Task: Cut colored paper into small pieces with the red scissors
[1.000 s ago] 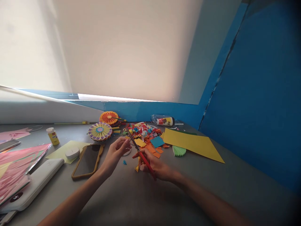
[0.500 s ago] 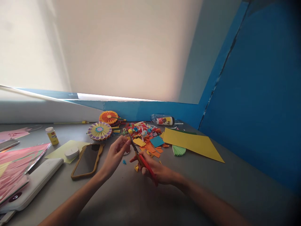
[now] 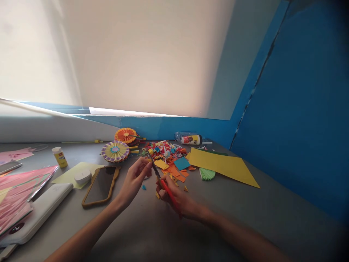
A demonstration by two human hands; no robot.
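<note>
My right hand (image 3: 176, 199) is shut around the finger loops of red-handled scissors (image 3: 163, 185), with the metal blades (image 3: 152, 165) pointing up and left. My left hand (image 3: 135, 178) sits just left of the blades, its fingertips pinched close to them. Anything held there is hidden or too small to tell. Beyond both hands lies a heap of coloured paper scraps (image 3: 166, 154). A blue paper square (image 3: 181, 163) lies at its front edge. Small cut bits, one teal (image 3: 144, 187) and one yellow (image 3: 185, 188), lie on the grey table (image 3: 131, 233) near my hands.
A yellow card sheet (image 3: 223, 167) and green pleated fan (image 3: 206, 174) lie right; paper rosettes (image 3: 115, 151) stand behind. To the left are a phone in a tan case (image 3: 100, 185), a yellow-capped bottle (image 3: 59, 157) and a white power bank (image 3: 35, 211). A blue wall (image 3: 286, 109) bounds the right.
My right hand has turned the scissors more upright and dropped slightly. A small yellow triangle now lies on the table to the right of that hand.
</note>
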